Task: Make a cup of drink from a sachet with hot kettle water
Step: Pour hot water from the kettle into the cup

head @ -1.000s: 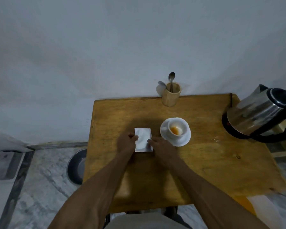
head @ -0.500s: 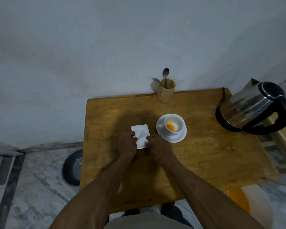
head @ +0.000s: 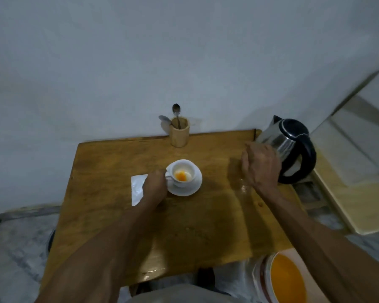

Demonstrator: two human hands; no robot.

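The cup (head: pixel 182 172), holding orange powder, sat on its saucer (head: pixel 195 186) mid-desk (head: pixel 109 162). The left hand (head: pixel 154 187) gripped its handle at nine o'clock, probably to steady it. The right hand (head: pixel 260 167), fingers loosely open, hovered beside the kettle (head: pixel 291 147) at two o'clock, likely to pour.

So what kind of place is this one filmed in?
Probably a plain room in a home rather than a fitted kitchen. A small wooden table stands against a bare wall on a marbled floor, with an electric kettle, a cup and a spoon holder.
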